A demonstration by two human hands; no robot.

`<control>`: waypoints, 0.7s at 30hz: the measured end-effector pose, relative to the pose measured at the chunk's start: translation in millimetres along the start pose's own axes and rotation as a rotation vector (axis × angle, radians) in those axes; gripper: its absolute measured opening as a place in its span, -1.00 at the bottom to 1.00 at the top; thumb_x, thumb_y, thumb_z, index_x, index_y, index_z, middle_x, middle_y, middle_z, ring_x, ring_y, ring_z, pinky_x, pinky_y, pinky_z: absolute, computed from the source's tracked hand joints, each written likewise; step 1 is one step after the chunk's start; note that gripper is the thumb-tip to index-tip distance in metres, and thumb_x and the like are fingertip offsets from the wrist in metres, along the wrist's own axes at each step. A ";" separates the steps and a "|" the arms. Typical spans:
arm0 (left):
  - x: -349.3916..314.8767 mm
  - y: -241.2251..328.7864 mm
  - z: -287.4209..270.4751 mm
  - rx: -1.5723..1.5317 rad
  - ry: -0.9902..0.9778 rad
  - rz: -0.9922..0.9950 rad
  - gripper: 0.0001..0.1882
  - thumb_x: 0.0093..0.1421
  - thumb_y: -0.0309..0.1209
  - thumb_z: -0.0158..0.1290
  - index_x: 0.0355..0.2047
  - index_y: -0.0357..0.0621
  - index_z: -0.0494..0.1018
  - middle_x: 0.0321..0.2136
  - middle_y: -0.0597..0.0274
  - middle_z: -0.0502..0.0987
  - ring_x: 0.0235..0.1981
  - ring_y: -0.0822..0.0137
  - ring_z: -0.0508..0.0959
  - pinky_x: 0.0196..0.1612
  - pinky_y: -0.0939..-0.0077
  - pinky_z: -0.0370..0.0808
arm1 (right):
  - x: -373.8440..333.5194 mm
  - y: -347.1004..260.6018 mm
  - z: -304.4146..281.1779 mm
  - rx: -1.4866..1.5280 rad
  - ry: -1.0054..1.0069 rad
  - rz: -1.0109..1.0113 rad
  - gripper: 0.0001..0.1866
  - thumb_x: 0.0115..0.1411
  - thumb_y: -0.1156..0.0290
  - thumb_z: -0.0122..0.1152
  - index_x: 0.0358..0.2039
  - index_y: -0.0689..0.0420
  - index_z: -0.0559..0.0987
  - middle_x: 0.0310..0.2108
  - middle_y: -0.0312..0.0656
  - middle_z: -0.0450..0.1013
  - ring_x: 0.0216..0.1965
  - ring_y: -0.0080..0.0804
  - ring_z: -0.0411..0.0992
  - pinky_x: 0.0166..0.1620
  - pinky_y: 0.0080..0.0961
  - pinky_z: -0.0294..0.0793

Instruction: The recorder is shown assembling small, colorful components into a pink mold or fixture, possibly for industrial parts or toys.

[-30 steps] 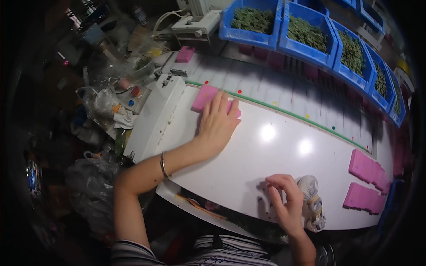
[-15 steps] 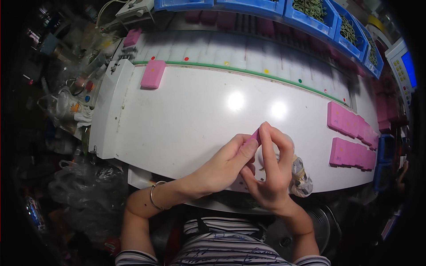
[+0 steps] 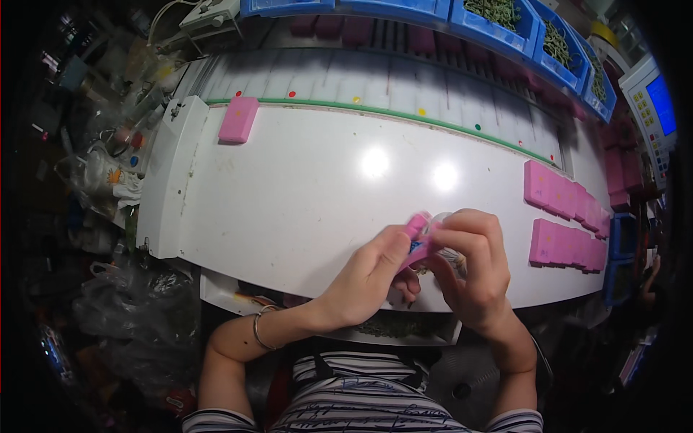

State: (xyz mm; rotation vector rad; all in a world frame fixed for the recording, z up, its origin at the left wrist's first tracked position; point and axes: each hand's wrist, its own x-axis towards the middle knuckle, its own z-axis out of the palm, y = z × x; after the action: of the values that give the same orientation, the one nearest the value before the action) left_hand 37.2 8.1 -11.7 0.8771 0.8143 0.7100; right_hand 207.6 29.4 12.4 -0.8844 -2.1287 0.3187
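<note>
Above the middle of the white table (image 3: 289,187), my left hand (image 3: 367,278) is closed round a small pink piece (image 3: 419,244). A bit of blue shows on the piece, and its full shape is hidden by my fingers. My right hand (image 3: 473,270) is closed on the upper right side of the same pink piece, fingers curled and thumb below. Something whitish shows at the right fingertips, too blurred to name. Small loose bits lie on the table under the hands. A whitish bundle behind the right hand is mostly covered.
Two rows of pink blocks (image 3: 567,245) lie at the right. One pink block (image 3: 238,120) stands at the far left, beside a green-edged white conveyor (image 3: 332,79). Blue bins (image 3: 498,25) with small green parts line the back. A drawer (image 3: 390,328) sits under the near edge.
My right hand has shifted right and its fingers have curled in. More of the pink piece shows, with blue on it. A pink block on the conveyor's left end has gone from sight.
</note>
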 end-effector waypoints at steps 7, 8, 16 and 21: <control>15.2 2.3 -0.7 -0.288 0.281 0.048 -0.36 0.36 0.00 -0.51 -0.07 -0.38 0.30 -0.36 0.16 0.44 -0.42 0.39 0.47 -0.22 0.56 0.49 | -18.1 -32.5 17.6 0.024 -0.076 -0.156 -0.80 -0.15 0.52 0.31 -0.53 0.22 0.45 -0.47 -0.17 0.37 -0.43 -0.26 0.39 -0.41 -0.44 0.34; 17.5 4.2 -1.2 -0.388 0.238 0.020 -0.36 0.36 0.01 -0.51 -0.10 -0.37 0.32 -0.38 0.15 0.45 -0.43 0.39 0.48 -0.27 0.55 0.50 | -22.4 -40.0 23.7 -0.011 -0.152 -0.180 -0.84 -0.11 0.48 0.26 -0.53 0.23 0.46 -0.47 -0.17 0.38 -0.41 -0.30 0.40 -0.40 -0.47 0.34; 1.5 10.5 0.5 -0.122 0.164 0.155 -0.43 0.36 -0.07 -0.37 -0.44 -0.34 0.43 -0.57 0.22 0.45 -0.62 0.49 0.44 -0.53 0.61 0.44 | 16.8 -26.3 17.3 0.428 0.075 0.536 -0.85 0.21 0.65 -0.05 -0.20 0.29 0.42 -0.59 -0.24 0.40 -0.68 -0.63 0.41 -0.61 -0.71 0.36; -4.3 14.4 -1.1 0.090 0.114 0.175 -0.41 0.36 -0.12 -0.45 -0.36 -0.42 0.41 -0.62 0.13 0.45 -0.61 0.42 0.46 -0.51 0.58 0.44 | 13.7 -29.7 13.5 0.559 0.079 0.662 -0.90 0.26 0.61 -0.12 -0.26 0.29 0.39 -0.60 -0.26 0.37 -0.65 -0.68 0.36 -0.59 -0.75 0.34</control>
State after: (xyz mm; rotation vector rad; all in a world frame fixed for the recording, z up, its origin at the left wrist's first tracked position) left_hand 31.3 11.7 1.6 1.0046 0.8831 0.8881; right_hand 176.9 18.1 25.9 -1.1975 -1.4883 1.1280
